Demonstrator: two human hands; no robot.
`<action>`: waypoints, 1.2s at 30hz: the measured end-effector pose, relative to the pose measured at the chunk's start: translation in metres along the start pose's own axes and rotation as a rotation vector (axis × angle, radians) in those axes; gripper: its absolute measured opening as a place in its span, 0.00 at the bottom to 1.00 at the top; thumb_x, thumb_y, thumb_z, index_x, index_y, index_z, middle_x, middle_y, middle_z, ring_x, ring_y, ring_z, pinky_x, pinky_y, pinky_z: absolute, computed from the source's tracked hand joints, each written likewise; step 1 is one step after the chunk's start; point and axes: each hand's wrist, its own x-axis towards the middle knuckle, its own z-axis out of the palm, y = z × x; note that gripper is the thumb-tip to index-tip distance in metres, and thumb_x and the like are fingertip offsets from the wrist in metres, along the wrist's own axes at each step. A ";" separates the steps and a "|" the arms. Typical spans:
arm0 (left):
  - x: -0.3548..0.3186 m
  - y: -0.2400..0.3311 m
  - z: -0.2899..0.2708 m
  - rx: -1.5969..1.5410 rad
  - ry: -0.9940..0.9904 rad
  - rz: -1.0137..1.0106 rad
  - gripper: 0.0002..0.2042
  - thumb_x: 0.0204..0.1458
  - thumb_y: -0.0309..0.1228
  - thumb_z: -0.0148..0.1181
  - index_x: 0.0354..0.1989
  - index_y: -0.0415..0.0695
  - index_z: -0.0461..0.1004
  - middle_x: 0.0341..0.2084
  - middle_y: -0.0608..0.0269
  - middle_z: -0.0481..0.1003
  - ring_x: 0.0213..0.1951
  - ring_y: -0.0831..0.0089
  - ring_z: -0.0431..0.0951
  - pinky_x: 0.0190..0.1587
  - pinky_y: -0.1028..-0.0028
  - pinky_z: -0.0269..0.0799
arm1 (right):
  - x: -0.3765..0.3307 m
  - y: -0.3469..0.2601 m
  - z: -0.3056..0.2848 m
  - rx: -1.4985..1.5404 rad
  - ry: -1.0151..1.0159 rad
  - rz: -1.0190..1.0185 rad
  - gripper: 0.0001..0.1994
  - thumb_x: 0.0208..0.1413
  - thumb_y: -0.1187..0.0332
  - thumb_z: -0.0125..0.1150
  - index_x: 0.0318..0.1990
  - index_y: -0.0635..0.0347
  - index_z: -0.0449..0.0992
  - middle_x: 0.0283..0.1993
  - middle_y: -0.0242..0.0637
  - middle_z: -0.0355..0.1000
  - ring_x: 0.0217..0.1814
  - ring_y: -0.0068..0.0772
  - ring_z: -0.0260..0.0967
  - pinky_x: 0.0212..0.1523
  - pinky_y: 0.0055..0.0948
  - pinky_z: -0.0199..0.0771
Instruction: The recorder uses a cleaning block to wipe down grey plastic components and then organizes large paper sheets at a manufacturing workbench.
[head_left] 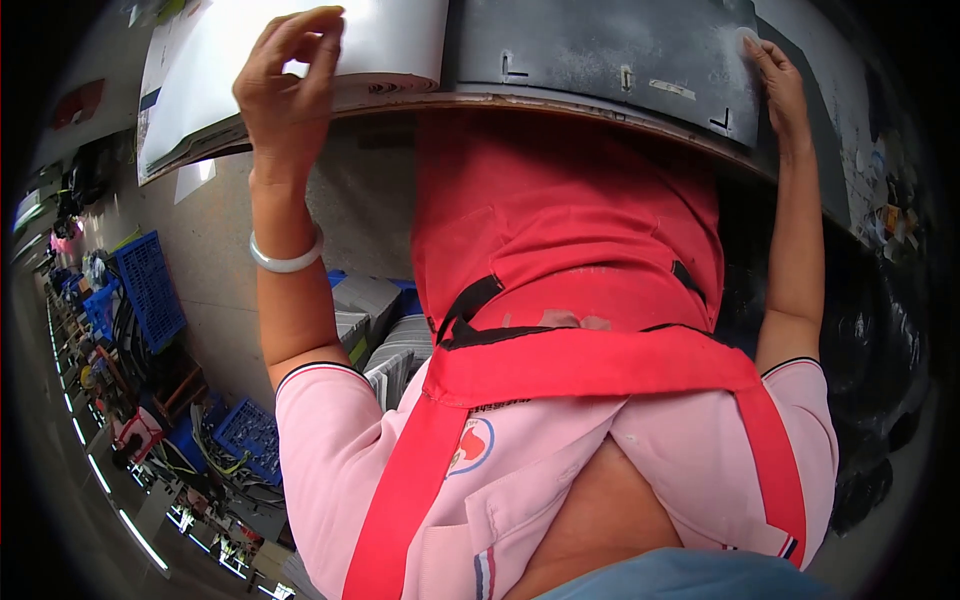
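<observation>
Hands: two, both bare, reaching up to the counter (600, 112) edge at the top of the view.
Left hand (290, 85): fingers curled in a loose pinch on the near edge of a stack of white sheets (300, 60); grip closed on the stack's edge; one pale bangle (285, 258) on the wrist.
Right hand (778, 85): fingers flat and spread on the right corner of one dark grey panel (600, 50); grip open, pressing, not clasping.
Dark panel: one, matte, dusty, with small white corner marks and pale tags, lying flat beside the white stack, right of it.
White sheets: one stack, count of leaves cannot be told.
Clothing: one red apron (570, 240) over a pink shirt.
Floor, left: at least three blue crates (150, 290).
</observation>
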 end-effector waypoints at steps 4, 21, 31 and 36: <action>-0.039 0.061 0.082 -0.064 -0.452 0.063 0.09 0.55 0.27 0.66 0.44 0.41 0.79 0.38 0.58 0.78 0.39 0.60 0.81 0.42 0.68 0.79 | 0.009 0.005 0.002 -0.310 -0.024 -0.040 0.15 0.58 0.51 0.68 0.41 0.52 0.83 0.36 0.19 0.73 0.41 0.13 0.65 0.49 0.17 0.60; -0.051 0.035 0.114 0.158 -0.439 0.082 0.09 0.52 0.31 0.67 0.40 0.42 0.81 0.38 0.60 0.78 0.45 0.60 0.77 0.48 0.64 0.75 | -0.019 -0.026 0.035 -0.397 0.065 -0.100 0.10 0.56 0.64 0.67 0.32 0.64 0.79 0.27 0.25 0.72 0.31 0.18 0.65 0.33 0.25 0.66; -0.057 0.032 0.113 0.244 -0.414 0.118 0.08 0.52 0.32 0.66 0.36 0.42 0.80 0.35 0.62 0.77 0.41 0.60 0.77 0.45 0.64 0.75 | -0.026 -0.034 0.049 -0.429 0.100 -0.045 0.12 0.55 0.63 0.68 0.34 0.64 0.80 0.28 0.27 0.73 0.31 0.20 0.67 0.33 0.26 0.68; -0.060 0.031 0.113 0.273 -0.388 0.139 0.07 0.52 0.32 0.66 0.35 0.42 0.80 0.34 0.62 0.77 0.40 0.61 0.77 0.43 0.65 0.75 | -0.024 -0.030 0.052 -0.420 0.133 -0.054 0.11 0.55 0.64 0.68 0.34 0.64 0.80 0.27 0.27 0.74 0.30 0.20 0.66 0.32 0.26 0.67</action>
